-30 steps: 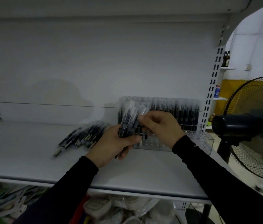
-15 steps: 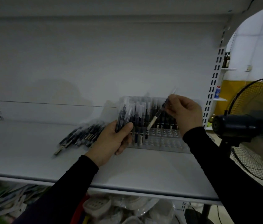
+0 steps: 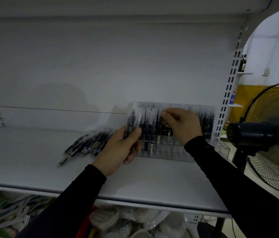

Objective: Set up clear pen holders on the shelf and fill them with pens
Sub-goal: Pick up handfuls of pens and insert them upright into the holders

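Observation:
A clear pen holder [image 3: 173,152] stands on the white shelf [image 3: 32,162] at the right, against the back panel. Its back rows hold several upright dark pens [image 3: 205,122]; the front holes look bare. My left hand [image 3: 120,150] grips a bundle of pens [image 3: 133,121] upright, just left of the holder. My right hand [image 3: 181,124] is over the holder's middle, fingertips pinched on the top of a single pen [image 3: 162,115] standing among the others. A loose pile of pens [image 3: 87,143] lies on the shelf to the left.
A black standing fan [image 3: 264,134] is close beside the shelf's right end. A slotted upright [image 3: 228,93] bounds the shelf at the right. Packaged goods [image 3: 118,220] fill the level below. Bare shelf surface stretches to the left.
My right hand took one pen from the bundle, carried it up and right, then came down left over the holder with the pen now upright. My left hand stayed put.

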Demonstrator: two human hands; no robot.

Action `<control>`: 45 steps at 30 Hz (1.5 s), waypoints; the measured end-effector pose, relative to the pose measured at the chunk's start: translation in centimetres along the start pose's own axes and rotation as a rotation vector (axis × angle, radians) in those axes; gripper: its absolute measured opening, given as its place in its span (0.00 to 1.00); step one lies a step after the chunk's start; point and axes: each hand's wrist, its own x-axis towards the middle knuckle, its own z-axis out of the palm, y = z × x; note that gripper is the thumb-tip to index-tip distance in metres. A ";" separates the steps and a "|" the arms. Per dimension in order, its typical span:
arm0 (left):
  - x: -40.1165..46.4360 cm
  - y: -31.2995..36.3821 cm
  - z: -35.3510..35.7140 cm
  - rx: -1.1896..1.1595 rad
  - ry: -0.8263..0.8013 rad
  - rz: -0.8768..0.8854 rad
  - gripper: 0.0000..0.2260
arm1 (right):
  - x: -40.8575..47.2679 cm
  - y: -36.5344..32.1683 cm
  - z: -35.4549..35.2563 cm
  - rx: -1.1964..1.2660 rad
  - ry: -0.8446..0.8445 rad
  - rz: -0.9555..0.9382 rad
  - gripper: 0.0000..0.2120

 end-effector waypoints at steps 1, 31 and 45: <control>0.0 0.0 0.0 -0.001 -0.002 0.003 0.11 | -0.1 0.1 0.1 -0.028 -0.018 -0.008 0.09; -0.1 0.1 0.4 0.086 -0.116 -0.009 0.04 | -3.1 -2.5 0.2 0.360 -0.340 0.143 0.04; 0.4 -0.2 0.1 0.026 0.072 -0.006 0.11 | -1.3 -1.1 -1.7 0.364 0.168 0.104 0.06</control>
